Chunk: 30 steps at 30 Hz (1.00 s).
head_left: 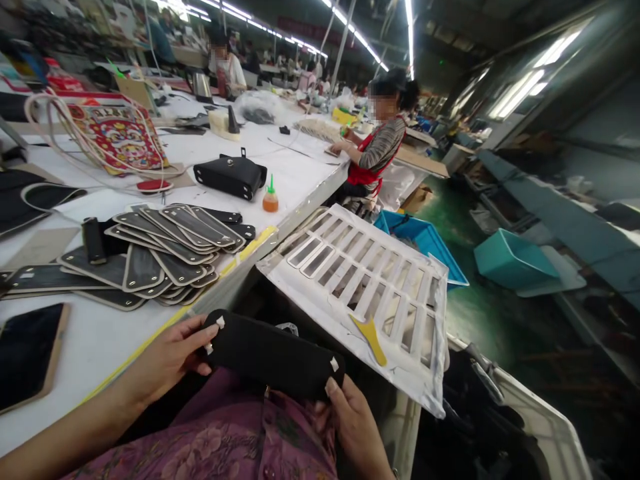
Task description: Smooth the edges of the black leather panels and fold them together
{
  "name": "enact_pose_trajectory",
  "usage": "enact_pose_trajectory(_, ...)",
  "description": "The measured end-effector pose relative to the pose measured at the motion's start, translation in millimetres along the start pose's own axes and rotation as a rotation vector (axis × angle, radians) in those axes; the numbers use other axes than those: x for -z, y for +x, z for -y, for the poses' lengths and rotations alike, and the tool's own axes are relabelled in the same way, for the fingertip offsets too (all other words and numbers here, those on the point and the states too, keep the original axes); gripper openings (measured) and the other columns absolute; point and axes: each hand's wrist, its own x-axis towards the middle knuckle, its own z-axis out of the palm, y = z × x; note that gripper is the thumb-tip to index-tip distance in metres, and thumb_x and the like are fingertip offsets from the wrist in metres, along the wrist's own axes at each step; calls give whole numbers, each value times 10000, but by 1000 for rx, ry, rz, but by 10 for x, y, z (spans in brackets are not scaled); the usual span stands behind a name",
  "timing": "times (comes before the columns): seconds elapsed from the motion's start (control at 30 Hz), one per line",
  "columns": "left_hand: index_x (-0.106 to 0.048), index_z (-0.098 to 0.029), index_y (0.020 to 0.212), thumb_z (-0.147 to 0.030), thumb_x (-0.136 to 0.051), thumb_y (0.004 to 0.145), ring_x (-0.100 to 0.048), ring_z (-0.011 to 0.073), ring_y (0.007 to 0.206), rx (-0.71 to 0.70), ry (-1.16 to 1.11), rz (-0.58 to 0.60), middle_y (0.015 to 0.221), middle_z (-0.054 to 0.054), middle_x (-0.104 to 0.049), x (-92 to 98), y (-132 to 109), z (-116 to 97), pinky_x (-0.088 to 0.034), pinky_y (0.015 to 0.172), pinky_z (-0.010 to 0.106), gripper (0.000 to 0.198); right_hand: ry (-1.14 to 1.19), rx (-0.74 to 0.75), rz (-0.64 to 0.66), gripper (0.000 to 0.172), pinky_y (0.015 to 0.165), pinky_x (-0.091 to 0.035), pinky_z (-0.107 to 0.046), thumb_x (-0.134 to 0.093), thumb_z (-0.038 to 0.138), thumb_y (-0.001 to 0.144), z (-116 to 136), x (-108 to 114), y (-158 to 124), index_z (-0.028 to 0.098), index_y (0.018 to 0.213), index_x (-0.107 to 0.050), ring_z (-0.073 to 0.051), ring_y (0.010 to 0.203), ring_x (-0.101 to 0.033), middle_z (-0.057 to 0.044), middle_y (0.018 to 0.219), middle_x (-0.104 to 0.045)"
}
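Note:
A long black leather-like panel (273, 353) with rounded corners and small white tabs near its ends is held above my lap. My left hand (167, 357) pinches its left end, close to two of the white tabs. At the other end, my right hand (353, 417) grips the lower right corner, thumb on top. To the left on the table lies a spread pile of dark panels with pale edges and metal studs (145, 267). Behind the pile sits a finished-looking black leather case (230, 175), beside a small bottle of orange liquid with a green nozzle (271, 199).
A white slotted rack (325, 267) carrying a yellow scraper-like tool (370, 339) stands right of the table. A phone (33, 353) lies at the near left. Blue (430, 243) and teal bins (515, 260) are on the floor. A co-worker (377, 150) sits at the table's far edge.

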Motion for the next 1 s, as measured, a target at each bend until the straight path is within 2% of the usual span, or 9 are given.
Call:
enact_pose_trajectory(0.07, -586, -173, 816, -375, -665, 706, -506, 81, 470, -68, 309, -42, 655, -26, -551, 57, 57, 61, -427, 386, 151, 243, -70, 23, -123, 317, 350, -342, -180, -397, 515, 847, 18, 63, 8, 200, 816, -383, -109, 387, -519, 35, 565, -568)
enact_pose_trajectory(0.13, -588, -159, 776, -395, -644, 718, -436, 53, 400, -91, 483, -27, 611, -37, -517, 94, 115, 119, -367, 348, 137, 249, -155, 27, -157, 323, 332, -306, -177, -351, 518, 860, 13, 104, 24, 209, 766, -362, -99, 357, -479, 51, 524, -528)
enact_pose_trajectory(0.23, -600, -171, 823, -419, -602, 743, -446, 75, 456, -26, 398, 68, 637, -24, -516, 94, 199, 187, -359, 343, 141, 261, -294, 60, -165, 310, 371, -308, -190, -346, 488, 872, -29, 151, 65, 207, 747, -386, -81, 377, -426, 60, 530, -486)
enact_pose_trajectory(0.37, -631, -192, 878, -375, -625, 720, -503, 128, 566, -4, 302, 175, 685, 7, -563, 28, 216, 144, -460, 442, 204, 241, -518, 173, -279, 284, 538, -371, -229, -458, 407, 843, -62, 237, 147, 209, 1045, -442, -113, 536, -468, 62, 583, -464)
enact_pose_trajectory(0.47, -673, -186, 797, -298, -650, 686, -531, 152, 594, -133, 410, 256, 682, 25, -589, -39, 112, -46, -480, 531, 226, 160, -566, 174, -206, 383, 562, -354, -233, -520, 342, 807, -27, 319, 183, 213, 1158, -436, -117, 558, -447, 65, 586, -445)
enact_pose_trajectory(0.6, -699, -191, 688, -252, -692, 599, -568, 208, 705, -287, 472, 248, 755, 43, -635, -91, -9, -266, -489, 636, 231, 108, -476, 144, 4, 157, 532, -317, -215, -542, 309, 788, 79, 436, 160, 178, 864, -586, -99, 567, -398, 46, 606, -438)
enact_pose_trajectory(0.7, -686, -193, 792, -301, -690, 624, -575, 203, 693, -143, 390, 151, 750, 31, -637, -75, 62, -218, -499, 600, 234, 200, -385, 108, 80, 203, 520, -318, -205, -527, 339, 802, 136, 509, 156, 162, 708, -555, -84, 544, -393, 42, 598, -463)
enact_pose_trajectory(0.8, -645, -192, 886, -387, -648, 691, -565, 188, 683, 24, 432, 119, 766, 30, -631, -33, 227, -60, -499, 542, 235, 275, -365, 23, -18, 295, 414, -245, -197, -505, 418, 812, 122, 534, 219, 174, 649, -470, -60, 412, -320, 73, 467, -392)
enact_pose_trajectory(1.0, -572, -168, 641, -492, -624, 682, -447, 107, 454, 66, 702, 89, 527, -26, -474, 76, 456, 160, -392, 371, 166, 331, -385, -27, -136, 370, 359, -211, -192, -516, 500, 782, -4, 506, 350, 171, 625, -455, -52, 362, -335, 64, 454, -422)
